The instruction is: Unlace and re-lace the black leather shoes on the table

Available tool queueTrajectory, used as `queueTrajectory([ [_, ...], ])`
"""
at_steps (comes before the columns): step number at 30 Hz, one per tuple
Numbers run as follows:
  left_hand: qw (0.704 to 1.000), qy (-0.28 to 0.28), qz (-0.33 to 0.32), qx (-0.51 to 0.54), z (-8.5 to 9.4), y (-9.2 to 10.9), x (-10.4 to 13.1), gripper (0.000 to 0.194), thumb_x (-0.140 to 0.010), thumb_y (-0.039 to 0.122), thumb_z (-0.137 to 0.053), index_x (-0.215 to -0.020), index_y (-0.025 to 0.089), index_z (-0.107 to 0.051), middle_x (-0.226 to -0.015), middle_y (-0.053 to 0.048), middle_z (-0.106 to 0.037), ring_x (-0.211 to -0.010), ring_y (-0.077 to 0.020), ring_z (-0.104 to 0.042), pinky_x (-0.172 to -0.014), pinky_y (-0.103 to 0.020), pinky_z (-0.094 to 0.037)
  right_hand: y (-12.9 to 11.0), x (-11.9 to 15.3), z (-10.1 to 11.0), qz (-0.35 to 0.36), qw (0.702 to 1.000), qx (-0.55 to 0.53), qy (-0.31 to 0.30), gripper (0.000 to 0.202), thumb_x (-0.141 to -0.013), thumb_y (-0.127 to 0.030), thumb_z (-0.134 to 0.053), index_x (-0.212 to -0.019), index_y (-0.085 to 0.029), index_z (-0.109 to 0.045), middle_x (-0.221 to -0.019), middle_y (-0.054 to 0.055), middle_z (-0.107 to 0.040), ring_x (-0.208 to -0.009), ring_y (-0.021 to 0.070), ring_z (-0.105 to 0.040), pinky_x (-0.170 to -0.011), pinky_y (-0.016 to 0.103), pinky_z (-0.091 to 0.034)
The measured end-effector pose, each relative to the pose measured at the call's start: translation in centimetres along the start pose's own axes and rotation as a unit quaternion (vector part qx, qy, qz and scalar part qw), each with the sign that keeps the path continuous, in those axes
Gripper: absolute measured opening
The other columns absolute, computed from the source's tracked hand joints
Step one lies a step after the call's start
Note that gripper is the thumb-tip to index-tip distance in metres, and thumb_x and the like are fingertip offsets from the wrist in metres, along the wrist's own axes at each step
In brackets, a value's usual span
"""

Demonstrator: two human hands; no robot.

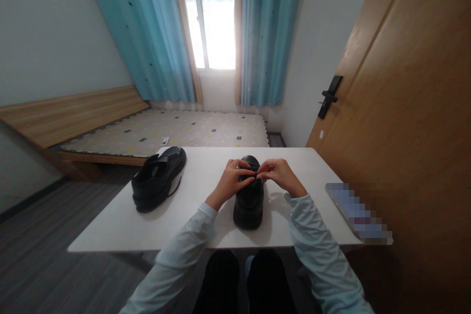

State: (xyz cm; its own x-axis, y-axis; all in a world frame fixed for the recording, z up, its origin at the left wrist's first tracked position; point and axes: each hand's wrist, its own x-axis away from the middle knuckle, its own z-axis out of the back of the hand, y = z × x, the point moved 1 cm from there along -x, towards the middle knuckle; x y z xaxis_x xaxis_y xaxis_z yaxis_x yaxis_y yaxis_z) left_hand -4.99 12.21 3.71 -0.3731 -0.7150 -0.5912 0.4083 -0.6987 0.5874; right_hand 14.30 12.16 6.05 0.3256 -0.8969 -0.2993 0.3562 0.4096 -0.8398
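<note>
A black shoe (pixel 248 211) stands upright in front of me, heel towards me and toe pointing away. My left hand (pixel 234 176) lies over its left side, thumb and fingers pinched together at the lacing. From the right, my right hand (pixel 278 175) meets it with thumb and forefinger closed on the black shoelace at the top of the shoe. The fingertips almost touch and cover most of the lace. To the left sits a second black shoe (pixel 152 186), its opening facing up, a loose lace end (pixel 175 188) hanging over its side.
Both shoes rest on a white table (pixel 206 228). Beyond it is a bed with a patterned mattress (pixel 191 125), with a small white object (pixel 165 141) near its edge. A blurred flat item (pixel 356 213) lies at the table's right edge, beside a wooden door (pixel 415 108).
</note>
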Motion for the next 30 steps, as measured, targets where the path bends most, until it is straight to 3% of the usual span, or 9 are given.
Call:
queueTrajectory([
  [6, 1.000, 0.009, -0.006, -0.003, -0.4, 0.2, -0.1, 0.008, -0.072, 0.030, -0.073, -0.079, 0.026, -0.074, -0.096, -0.006, -0.062, -0.097, -0.0238, -0.051, -0.091, -0.041, -0.040, 0.2, -0.3, -0.1, 0.001, 0.998, 0.050, 0.033, 0.025, -0.063, -0.037, -0.078, -0.073, -0.017, -0.067, -0.060, 0.000, -0.064, -0.058, 0.0148, -0.058, -0.058, 0.027, -0.043],
  [13, 0.998, 0.032, -0.021, -0.051, -0.5, 0.3, 0.1, 0.004, -0.075, 0.022, -0.070, -0.078, 0.021, -0.070, -0.096, -0.006, -0.059, -0.097, -0.0220, -0.051, -0.089, -0.039, -0.043, 0.2, -0.2, -0.4, 0.057, 0.992, 0.106, -0.043, 0.034, -0.063, -0.035, -0.079, -0.090, -0.018, -0.067, -0.073, -0.001, -0.055, -0.069, 0.0137, -0.053, -0.064, 0.027, -0.043],
  [17, 0.996, 0.034, -0.046, -0.069, 0.3, 0.6, 0.1, 0.004, -0.080, 0.023, -0.064, -0.081, 0.020, -0.065, -0.095, -0.006, -0.060, -0.096, -0.0210, -0.051, -0.089, -0.039, -0.043, 0.3, -0.1, -0.5, 0.070, 0.990, 0.116, -0.038, 0.039, -0.064, -0.032, -0.078, -0.097, -0.018, -0.061, -0.083, 0.000, -0.050, -0.073, 0.0134, -0.051, -0.064, 0.026, -0.043],
  [22, 0.999, 0.018, -0.016, 0.045, 1.8, 0.6, 0.0, 0.014, -0.090, 0.028, -0.050, -0.090, 0.017, -0.059, -0.093, -0.006, -0.062, -0.092, -0.0178, -0.056, -0.082, -0.032, -0.045, 0.8, 0.0, -0.5, 0.046, 0.995, 0.078, -0.037, 0.061, -0.063, -0.033, -0.078, -0.114, -0.019, -0.047, -0.082, -0.001, -0.049, -0.070, 0.0129, -0.049, -0.061, 0.026, -0.043],
  [30, 0.965, -0.010, 0.039, 0.260, 2.4, 0.6, 0.3, 0.017, -0.092, 0.034, -0.047, -0.089, 0.018, -0.048, -0.092, -0.008, -0.071, -0.090, -0.0182, -0.063, -0.088, -0.036, -0.044, 0.8, 0.0, -0.5, 0.043, 0.994, 0.085, -0.046, 0.056, -0.064, -0.034, -0.077, -0.111, -0.020, -0.049, -0.080, -0.002, -0.047, -0.070, 0.0127, -0.048, -0.062, 0.026, -0.042],
])
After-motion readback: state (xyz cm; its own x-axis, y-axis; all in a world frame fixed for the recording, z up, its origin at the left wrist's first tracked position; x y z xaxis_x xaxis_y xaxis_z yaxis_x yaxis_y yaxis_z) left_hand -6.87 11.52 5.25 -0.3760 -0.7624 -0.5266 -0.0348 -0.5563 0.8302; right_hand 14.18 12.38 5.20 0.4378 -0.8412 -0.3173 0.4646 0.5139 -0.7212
